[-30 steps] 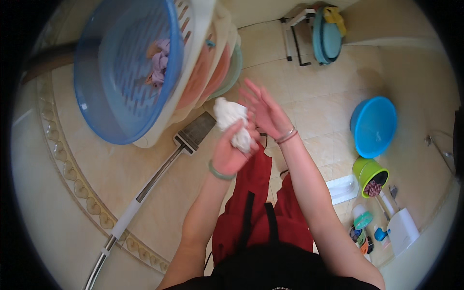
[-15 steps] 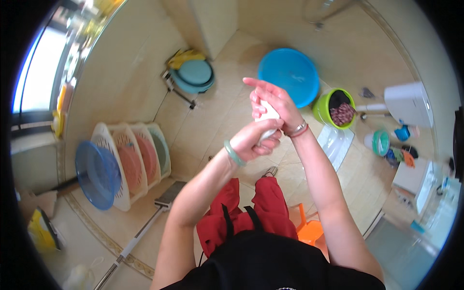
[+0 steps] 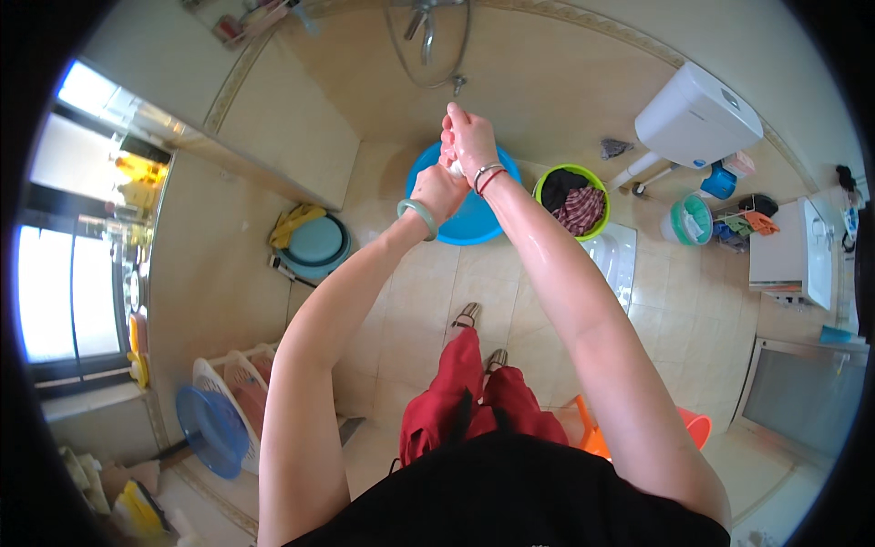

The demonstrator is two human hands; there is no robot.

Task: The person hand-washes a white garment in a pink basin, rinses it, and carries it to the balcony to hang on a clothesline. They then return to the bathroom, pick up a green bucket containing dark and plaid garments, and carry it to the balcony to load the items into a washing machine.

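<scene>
Both my arms reach forward, with the hands together over the blue basin [image 3: 474,226]. My left hand [image 3: 437,194], with a pale green bangle at its wrist, is closed round the nearer end of a wadded white cloth [image 3: 457,170]. Just beyond it, my right hand [image 3: 472,144] closes on the other end, its fingers pointing up and away. Only a small bit of the cloth shows between the hands; the rest is hidden by my fingers. The skin looks wet. Part of the basin is covered by my hands and wrists.
Right of the basin stands a lime-green bucket [image 3: 605,202] holding dark and reddish patterned clothes [image 3: 581,210]. Beyond are a white cistern [image 3: 693,118] and wall tap [image 3: 421,23]. Stacked basins [image 3: 314,244] sit left, a white rack [image 3: 219,378] nearer. An orange stool [image 3: 592,436] is by my legs.
My hands have moved forward with the white cloth and now hide more of it. The view has shifted, showing more of the far wall and tap; the hands now overlap the blue basin.
</scene>
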